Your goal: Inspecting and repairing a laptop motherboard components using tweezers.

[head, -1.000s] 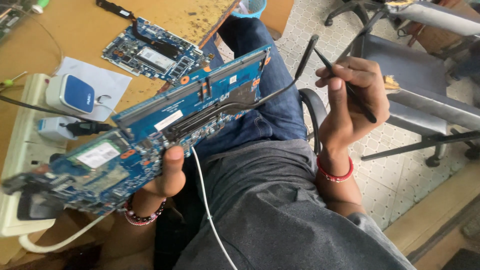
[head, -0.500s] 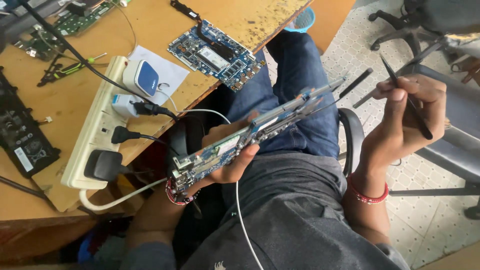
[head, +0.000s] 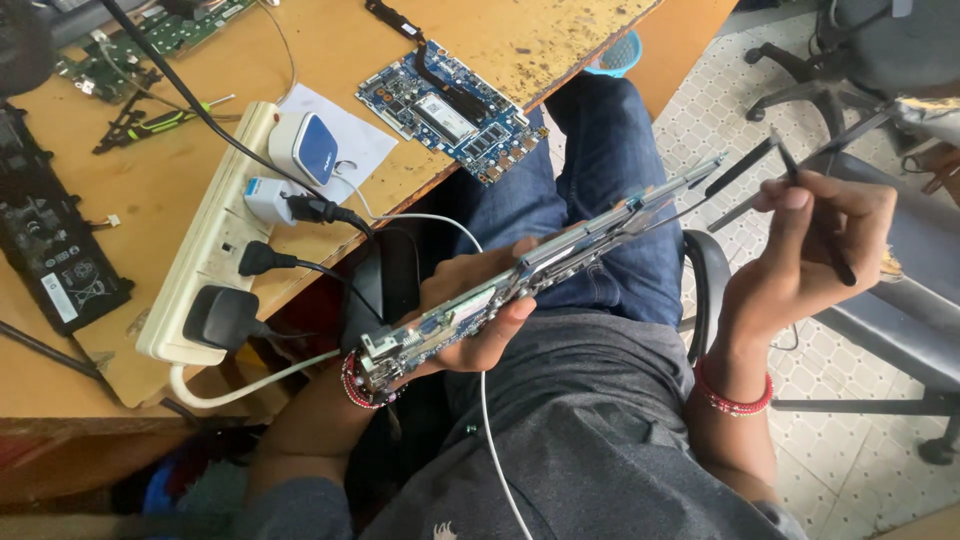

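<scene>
Left hand (head: 480, 310) closed round a blue board (head: 540, 270), tilted nearly edge-on over the lap, thumb along the lower edge and fingers behind; grip firm but only on the lower third, the rest running out toward 2 o'clock unsupported; thin black leads (head: 740, 165) trailing off the far end

Right hand (head: 800, 260) at 3 o'clock from the board, apart from it, pinched shut on a slim black tool (head: 815, 215) held like a pen, tip up toward 11 o'clock, close to the leads but not seen touching

Probably light and stiff, yet fragile: thin laminate crowded with small parts and connectors, likely to flex or crack if levered from one end; best taken by the bare edges, as now, palm under the middle rather than fingers pressing on chips; faces rough enough not to slip, though sharp solder points on the back call for a gentle squeeze; leads at the far end not fit for pulling or carrying

White cable (head: 490, 440) running down across the grey shirt at 6 o'clock from the board; second board (head: 450, 110) lying flat on the wooden surface (head: 560, 35) at 11 o'clock, near the edge; white power strip (head: 200, 260) at 9 o'clock with black plugs, a white-and-blue adapter (head: 305, 145) beside it; black battery (head: 45, 250) at the far left; office chairs (head: 880, 40) on tiled floor at 1 o'clock
</scene>
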